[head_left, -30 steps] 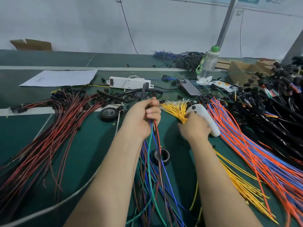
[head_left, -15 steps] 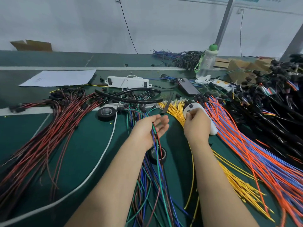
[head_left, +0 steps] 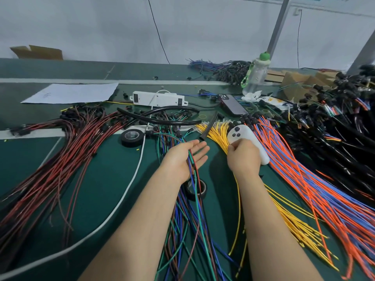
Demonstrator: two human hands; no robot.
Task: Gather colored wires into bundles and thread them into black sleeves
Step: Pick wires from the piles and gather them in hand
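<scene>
Across my left palm (head_left: 183, 159) lie a few wires (head_left: 191, 169), green, blue and red; the hand is flat and released, fingers stretched forward, so the strands only rest on it. They run back toward me into the mixed bundle (head_left: 188, 230) between my forearms, over a tape roll (head_left: 197, 189) on the green table (head_left: 101, 179). Just past my left fingertips lies a short black sleeve (head_left: 208, 127), its open end pointing at me, resting on the yellow wires (head_left: 217, 130). My right hand (head_left: 242, 157) is clenched over those yellow wires, thumb and forefinger pinched on one strand (I think), and it touches a white remote (head_left: 241, 134). Right of that fan out orange and blue wires (head_left: 316, 189), then a black heap (head_left: 334, 122). Left of me lie red wires (head_left: 60, 155), a second tape roll (head_left: 132, 136) and longer black tubes (head_left: 162, 116). Farther back sit a power strip (head_left: 158, 98), a phone (head_left: 232, 104), a bottle (head_left: 256, 76) and a paper sheet (head_left: 75, 93).
</scene>
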